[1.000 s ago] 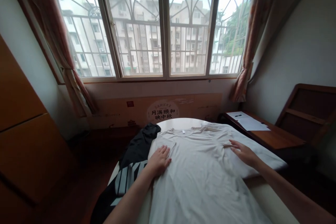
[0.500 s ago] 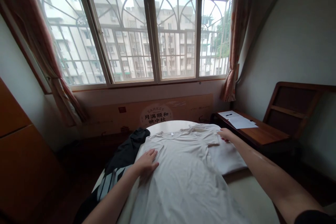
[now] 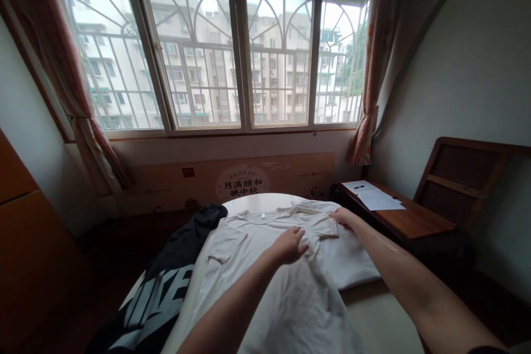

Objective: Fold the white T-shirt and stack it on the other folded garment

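Observation:
A white T-shirt (image 3: 249, 260) lies spread on a round pale table, its collar toward the window. My left hand (image 3: 289, 245) is over the shirt's chest, right of its middle, fingers stretched and thumb apart; whether it presses on the cloth I cannot tell. At the shirt's right sleeve, my right hand (image 3: 343, 217) is closed with the fingertips on the sleeve edge. Partly under that sleeve lies a folded white cloth (image 3: 352, 265). To the left, a black garment with large grey letters (image 3: 161, 287) hangs over the table edge.
The table (image 3: 381, 315) shows bare at its right front. A low wooden table (image 3: 418, 215) with white papers (image 3: 375, 198) and a wooden chair back (image 3: 460, 171) stand on the right. Behind are a printed board (image 3: 286, 174) and a barred window (image 3: 277, 66).
My left hand has moved right, from the shirt's left side across to its chest. My right hand stays at the sleeve. The view has shifted slightly, showing more of the black garment.

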A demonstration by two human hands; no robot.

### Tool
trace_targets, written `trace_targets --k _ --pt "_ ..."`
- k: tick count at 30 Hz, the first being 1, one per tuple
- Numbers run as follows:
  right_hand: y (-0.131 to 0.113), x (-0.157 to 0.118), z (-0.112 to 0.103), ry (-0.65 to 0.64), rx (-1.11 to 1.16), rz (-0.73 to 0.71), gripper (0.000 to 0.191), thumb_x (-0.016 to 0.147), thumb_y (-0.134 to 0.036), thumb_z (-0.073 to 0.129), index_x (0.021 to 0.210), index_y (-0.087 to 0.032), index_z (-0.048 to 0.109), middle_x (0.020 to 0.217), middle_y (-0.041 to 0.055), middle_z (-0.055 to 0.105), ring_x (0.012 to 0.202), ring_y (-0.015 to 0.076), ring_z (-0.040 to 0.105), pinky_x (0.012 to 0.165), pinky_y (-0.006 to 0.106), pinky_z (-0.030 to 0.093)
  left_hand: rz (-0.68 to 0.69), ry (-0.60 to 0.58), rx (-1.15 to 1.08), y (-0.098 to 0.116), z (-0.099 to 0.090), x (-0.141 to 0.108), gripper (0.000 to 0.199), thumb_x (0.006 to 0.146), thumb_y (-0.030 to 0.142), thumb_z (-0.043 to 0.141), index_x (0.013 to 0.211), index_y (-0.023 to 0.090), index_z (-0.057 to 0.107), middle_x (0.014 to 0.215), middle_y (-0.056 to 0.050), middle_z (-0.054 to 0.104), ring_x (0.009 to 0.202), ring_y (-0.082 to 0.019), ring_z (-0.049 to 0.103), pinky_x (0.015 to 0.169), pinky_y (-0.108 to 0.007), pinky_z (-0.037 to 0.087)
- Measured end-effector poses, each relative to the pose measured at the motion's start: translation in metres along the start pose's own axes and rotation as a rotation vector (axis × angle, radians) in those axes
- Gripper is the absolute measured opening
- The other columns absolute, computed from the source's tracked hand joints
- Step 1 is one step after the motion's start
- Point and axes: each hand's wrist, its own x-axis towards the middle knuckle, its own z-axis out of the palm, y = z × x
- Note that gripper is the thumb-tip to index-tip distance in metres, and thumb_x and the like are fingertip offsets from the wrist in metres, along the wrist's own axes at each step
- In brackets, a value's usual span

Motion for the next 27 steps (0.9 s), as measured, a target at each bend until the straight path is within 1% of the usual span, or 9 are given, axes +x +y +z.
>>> trace_targets --k 3,5,10,13,15,17,21,24,27 --pt "-0.002 -0.003 0.002 0.021 0.035 -0.067 0.027 0.099 -0.037 0.062 0.114 -0.014 0.063 0.105 0.0054 0.067 0.084 0.0162 0.067 0.072 0.032 0.059 0.032 0.021 -0.059 0.003 0.014 0.031 0.039 0.090 0.033 0.054 0.123 0.014 0.065 0.137 -0.020 0.059 0.133 -0.036 0.050 0.117 -0.049 0.033" --pt "-0.006 -0.006 0.003 0.027 0.073 -0.125 0.026 0.098 -0.035 0.063 0.112 -0.014 0.064 0.104 0.0051 0.067 0.084 0.0164 0.067 0.072 0.032 0.059 0.047 0.041 -0.112 0.003 0.026 0.042 0.029 0.087 0.029 0.057 0.113 0.018 0.067 0.131 -0.018 0.062 0.131 -0.036 0.049 0.118 -0.052 0.030" --pt "-0.021 -0.016 0.000 0.014 0.214 -0.283 0.024 0.099 -0.036 0.062 0.108 -0.014 0.063 0.097 0.0032 0.066 0.076 0.0135 0.064 0.065 0.028 0.057 0.046 0.109 -0.329 -0.003 0.046 0.050 0.023 0.083 0.026 0.062 0.105 0.021 0.068 0.132 -0.013 0.062 0.135 -0.034 0.044 0.124 -0.049 0.018" --pt "-0.038 -0.029 0.000 0.016 0.289 -0.371 0.020 0.100 -0.034 0.058 0.105 -0.014 0.061 0.089 0.0012 0.063 0.067 0.0106 0.060 0.055 0.022 0.052 -0.001 0.132 -0.521 -0.011 0.047 0.055 0.014 0.082 0.029 0.064 0.092 0.022 0.071 0.122 -0.012 0.068 0.127 -0.032 0.051 0.122 -0.046 0.025" --pt "-0.051 -0.041 0.005 0.010 0.322 -0.440 0.016 0.100 -0.030 0.056 0.101 -0.015 0.060 0.084 0.0000 0.062 0.062 0.0090 0.056 0.048 0.017 0.046 -0.068 0.174 -0.670 -0.017 0.044 0.060 0.019 0.084 0.033 0.063 0.096 0.022 0.072 0.123 -0.012 0.068 0.127 -0.032 0.053 0.120 -0.045 0.029" --pt "-0.065 -0.053 0.011 -0.036 0.337 -0.516 0.012 0.097 -0.028 0.057 0.098 -0.016 0.060 0.083 0.0001 0.064 0.061 0.0088 0.057 0.046 0.015 0.044 -0.150 0.232 -0.838 -0.021 0.039 0.064 0.034 0.090 0.039 0.055 0.113 0.020 0.069 0.131 -0.013 0.065 0.129 -0.031 0.053 0.117 -0.046 0.034" --pt "-0.083 -0.064 0.017 -0.188 0.310 -0.621 0.017 0.093 -0.033 0.063 0.100 -0.017 0.065 0.091 0.0047 0.072 0.065 0.0125 0.066 0.049 0.017 0.050 -0.287 0.297 -1.195 -0.030 0.027 0.066 0.057 0.099 0.053 0.033 0.137 0.016 0.055 0.130 -0.015 0.067 0.115 -0.029 0.065 0.096 -0.045 0.053" --pt "-0.078 -0.058 0.011 -0.162 0.277 -0.623 0.023 0.094 -0.035 0.059 0.109 -0.017 0.064 0.101 0.0094 0.073 0.071 0.0154 0.069 0.053 0.021 0.054 -0.367 0.326 -1.380 -0.035 0.023 0.060 0.060 0.098 0.060 0.036 0.138 0.019 0.052 0.123 -0.014 0.069 0.102 -0.027 0.070 0.082 -0.041 0.058" --pt "-0.056 -0.051 0.003 -0.101 0.213 -0.641 0.038 0.086 -0.027 0.067 0.122 -0.016 0.063 0.114 0.0135 0.072 0.091 0.0226 0.071 0.072 0.030 0.059 -0.469 0.358 -1.443 -0.037 0.024 0.054 0.057 0.093 0.052 0.052 0.141 0.021 0.046 0.119 -0.013 0.070 0.091 -0.024 0.072 0.075 -0.037 0.060"
